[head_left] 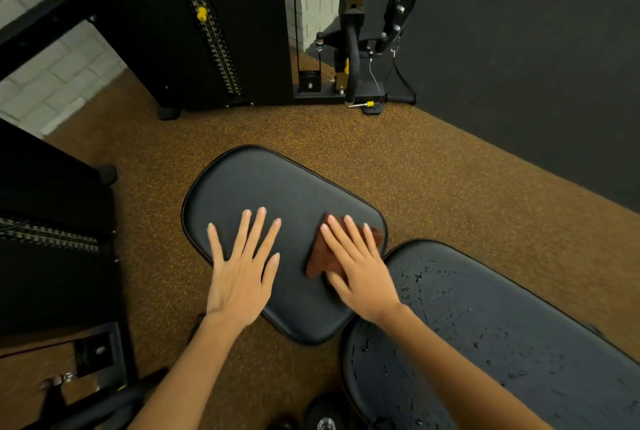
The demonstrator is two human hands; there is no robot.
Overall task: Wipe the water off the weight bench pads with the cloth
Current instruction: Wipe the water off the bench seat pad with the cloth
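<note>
The black seat pad (263,183) of the weight bench lies in the middle of the view and looks dry. My left hand (242,270) rests flat on its left part, fingers spread, holding nothing. My right hand (360,267) presses flat on a folded brown cloth (317,261) at the pad's right side, fingers extended over it. The longer back pad (502,332) runs off to the lower right and is dotted with water drops. My right forearm crosses above its near end.
A black cable machine with a weight stack (218,48) and yellow pin stands behind the bench. Another weight stack (48,232) is at the left. A pulley base and handle (356,76) sit at the back. Speckled brown rubber floor (433,166) surrounds the bench.
</note>
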